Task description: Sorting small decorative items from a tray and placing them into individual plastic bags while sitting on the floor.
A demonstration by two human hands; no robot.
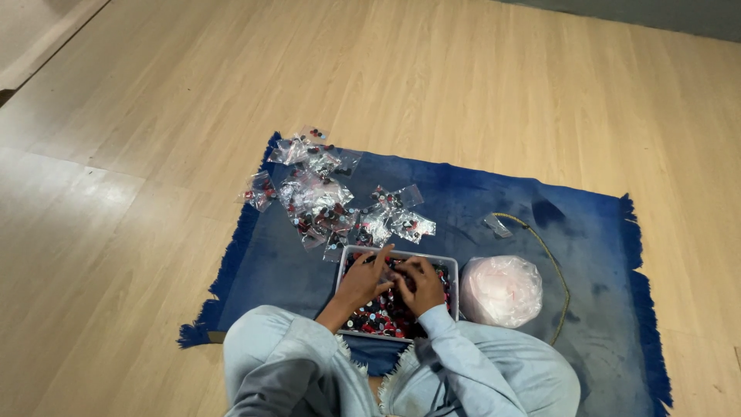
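Both hands, left hand and right hand, pinch a small clear bag over the tray, lower centre; bag looks light, floppy, slippery, best gripped at its edge

Home room, likely: pale wood-plank floor, fringed blue rug, person sitting on floor.
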